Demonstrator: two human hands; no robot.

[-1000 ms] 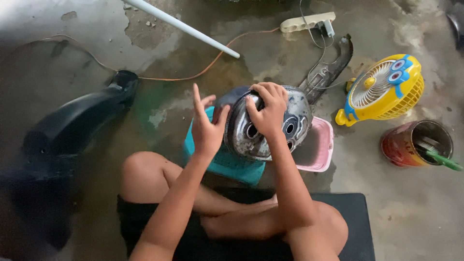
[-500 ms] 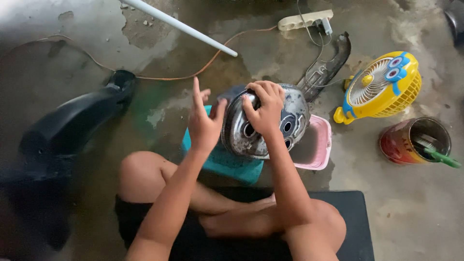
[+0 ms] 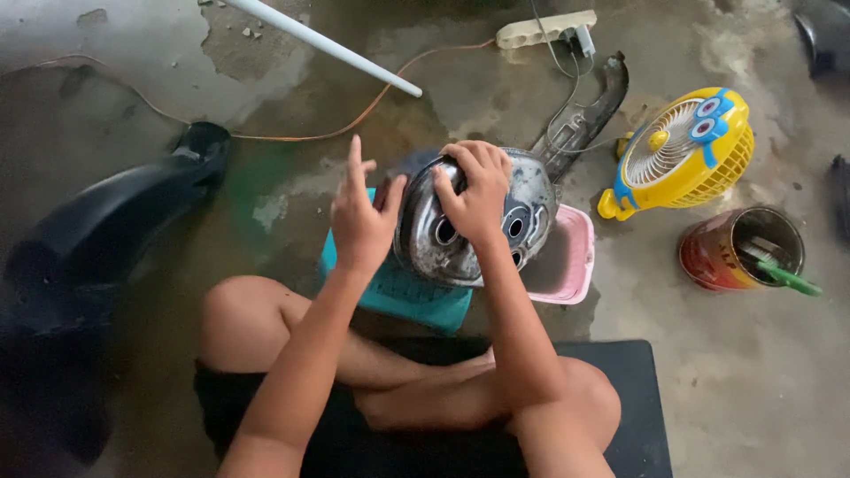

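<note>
At the centre of the frame the dented, round grey metal housing with dark ringed holes (image 3: 469,226) stands tilted on a teal plastic stool (image 3: 390,292) beside a pink plastic tray (image 3: 571,265). The right hand (image 3: 474,190) curls over its top rim, gripping it; the left hand (image 3: 359,217) rests open-fingered against its left side, holding nothing. It seems best to brace it firmly so it cannot roll off

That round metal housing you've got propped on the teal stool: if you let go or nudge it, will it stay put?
Probably not. The metal housing is domed and stands on edge on the small teal stool, so it looks apt to roll or tip. The right hand grips its top; the left hand braces its side. It looks stiff, likely heavy for its size.
</note>
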